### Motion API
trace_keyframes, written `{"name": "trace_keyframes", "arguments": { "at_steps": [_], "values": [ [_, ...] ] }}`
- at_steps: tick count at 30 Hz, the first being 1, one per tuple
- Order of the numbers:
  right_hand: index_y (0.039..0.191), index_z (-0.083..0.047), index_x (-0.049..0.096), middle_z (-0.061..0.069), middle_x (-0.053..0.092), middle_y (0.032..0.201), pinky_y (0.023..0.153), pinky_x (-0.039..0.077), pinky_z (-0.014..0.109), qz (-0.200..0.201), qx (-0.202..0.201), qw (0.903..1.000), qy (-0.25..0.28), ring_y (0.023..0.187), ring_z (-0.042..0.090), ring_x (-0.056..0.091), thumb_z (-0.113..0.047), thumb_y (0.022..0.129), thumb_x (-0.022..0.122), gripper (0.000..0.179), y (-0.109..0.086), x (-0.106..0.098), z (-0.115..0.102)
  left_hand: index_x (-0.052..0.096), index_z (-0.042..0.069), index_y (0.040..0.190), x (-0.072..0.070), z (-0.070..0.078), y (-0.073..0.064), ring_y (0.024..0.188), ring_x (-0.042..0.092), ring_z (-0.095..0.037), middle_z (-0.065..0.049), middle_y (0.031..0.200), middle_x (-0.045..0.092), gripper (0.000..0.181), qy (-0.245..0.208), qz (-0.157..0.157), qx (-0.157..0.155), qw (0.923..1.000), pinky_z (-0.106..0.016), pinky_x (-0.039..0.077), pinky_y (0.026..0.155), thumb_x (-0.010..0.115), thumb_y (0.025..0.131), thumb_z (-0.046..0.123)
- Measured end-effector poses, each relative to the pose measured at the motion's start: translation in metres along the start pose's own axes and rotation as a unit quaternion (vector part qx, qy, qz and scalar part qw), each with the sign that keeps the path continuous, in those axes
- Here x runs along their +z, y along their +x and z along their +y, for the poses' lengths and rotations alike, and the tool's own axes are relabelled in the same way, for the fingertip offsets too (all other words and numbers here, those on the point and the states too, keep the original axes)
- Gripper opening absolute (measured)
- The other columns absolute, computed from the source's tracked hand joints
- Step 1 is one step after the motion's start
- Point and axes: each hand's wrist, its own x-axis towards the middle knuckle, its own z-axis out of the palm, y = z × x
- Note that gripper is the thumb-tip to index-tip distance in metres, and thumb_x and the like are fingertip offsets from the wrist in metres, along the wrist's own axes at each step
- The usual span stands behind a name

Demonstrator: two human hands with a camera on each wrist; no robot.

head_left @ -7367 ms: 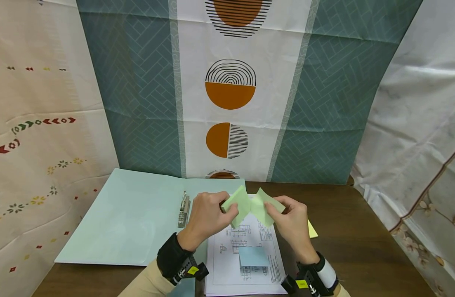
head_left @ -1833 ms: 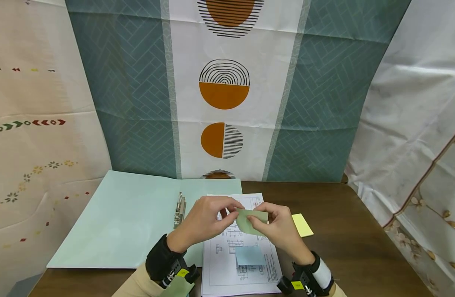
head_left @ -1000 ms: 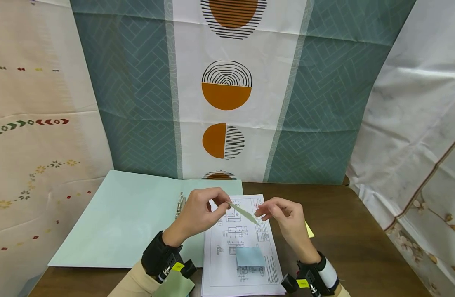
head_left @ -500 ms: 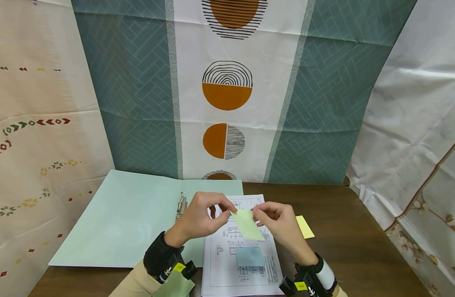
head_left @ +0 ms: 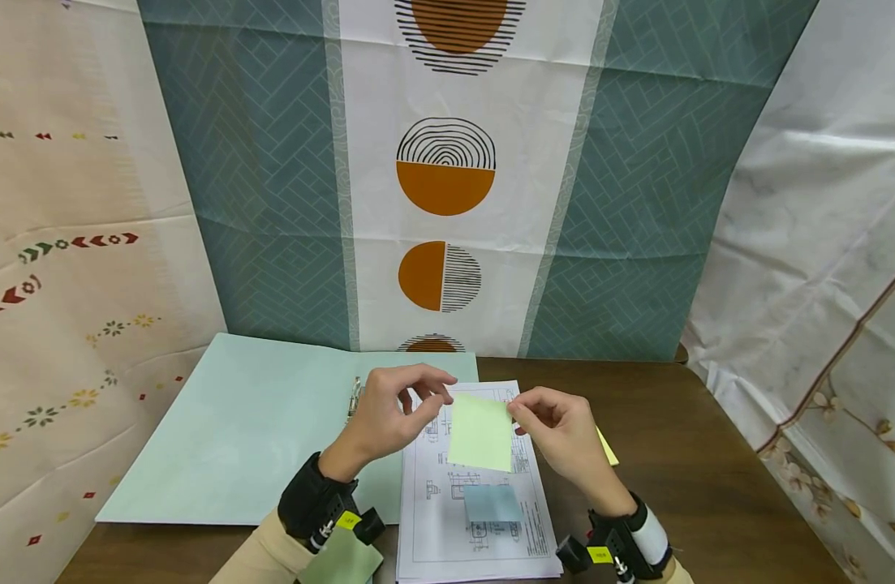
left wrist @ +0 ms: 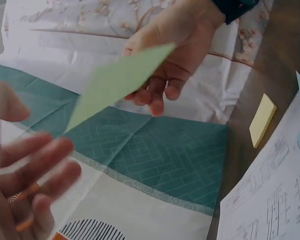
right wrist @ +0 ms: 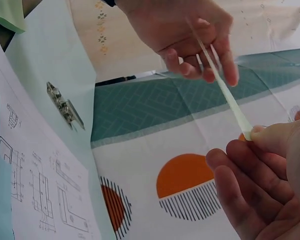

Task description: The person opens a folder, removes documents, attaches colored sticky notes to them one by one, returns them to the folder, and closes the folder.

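Observation:
A pale green sticky note (head_left: 479,434) hangs in the air above a stack of printed drawings (head_left: 428,539). My right hand (head_left: 564,430) pinches its upper right edge between thumb and fingers, as the right wrist view also shows. My left hand (head_left: 385,414) hovers at the note's other side with spread, loosely bent fingers; in the left wrist view a gap separates them from the note. On the top drawing sticks a light blue sticky note (head_left: 491,503). A green sticky note pad (head_left: 348,560) lies beside my left forearm, which partly hides it.
An open pale green folder (head_left: 235,438) with a metal clip (right wrist: 65,106) covers the table's left side. Beyond my right hand lies a yellow sticky note pad (left wrist: 263,120) on the brown table (head_left: 710,487). Patterned cloths (head_left: 637,203) hang behind and at both sides.
The left hand, which held the green note a second ago, has let go and drawn back left. The right hand has taken the note's edge. Earlier, both hands held green notes; the green pad now lies lower left.

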Motion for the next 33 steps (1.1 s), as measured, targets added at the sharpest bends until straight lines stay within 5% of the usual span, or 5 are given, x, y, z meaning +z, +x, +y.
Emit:
{"name": "trace_keyframes", "arguments": {
  "at_steps": [6, 18, 23, 29, 33],
  "values": [
    [0.1, 0.004, 0.081, 0.021, 0.079, 0.087, 0.067, 0.064, 0.026, -0.01, 0.004, 0.9999, 0.006, 0.072, 0.004, 0.072, 0.008, 0.1, 0.077, 0.006, 0.001, 0.002, 0.001, 0.087, 0.012, 0.106, 0.0, 0.001, 0.001, 0.079, 0.068, -0.003, -0.002, 0.096, 0.085, 0.007, 0.019, -0.022, -0.097, 0.9948, -0.025, 0.059, 0.072, 0.081, 0.102, 0.013],
    [0.101, 0.002, 0.082, 0.021, 0.08, 0.087, 0.063, 0.062, 0.028, -0.018, 0.049, 0.9986, -0.004, 0.071, 0.005, 0.07, 0.001, 0.102, 0.078, 0.005, 0.001, 0.012, 0.013, 0.084, 0.013, 0.095, 0.01, -0.005, -0.001, 0.078, 0.065, -0.004, 0.002, 0.087, 0.081, 0.009, 0.07, -0.024, -0.134, 0.9882, -0.028, 0.06, 0.076, 0.078, 0.101, 0.009],
    [0.095, -0.003, 0.082, 0.014, 0.08, 0.082, 0.062, 0.054, 0.024, -0.027, 0.079, 0.9958, -0.039, 0.072, 0.003, 0.067, -0.004, 0.103, 0.08, 0.008, 0.009, 0.019, 0.022, 0.084, 0.013, 0.094, 0.014, -0.018, -0.004, 0.076, 0.062, -0.005, 0.002, 0.084, 0.079, 0.008, 0.092, -0.03, -0.182, 0.9786, -0.022, 0.053, 0.072, 0.079, 0.1, 0.012],
    [0.092, -0.005, 0.082, 0.014, 0.079, 0.08, 0.064, 0.048, 0.022, -0.038, 0.131, 0.9869, -0.086, 0.07, 0.019, 0.07, -0.005, 0.101, 0.082, 0.009, 0.015, 0.03, 0.038, 0.084, 0.012, 0.094, 0.024, -0.034, -0.009, 0.075, 0.06, -0.007, 0.001, 0.084, 0.078, 0.009, 0.118, -0.056, -0.229, 0.9645, -0.021, 0.047, 0.065, 0.08, 0.101, 0.015],
    [0.091, -0.007, 0.083, 0.013, 0.077, 0.078, 0.063, 0.045, 0.022, -0.048, 0.166, 0.9777, -0.12, 0.068, 0.013, 0.064, -0.007, 0.101, 0.083, 0.009, 0.016, 0.038, 0.05, 0.084, 0.011, 0.094, 0.031, -0.042, -0.014, 0.07, 0.056, -0.009, -0.001, 0.082, 0.077, 0.01, 0.138, -0.071, -0.251, 0.9556, -0.021, 0.04, 0.059, 0.08, 0.101, 0.016]
  ]
}}
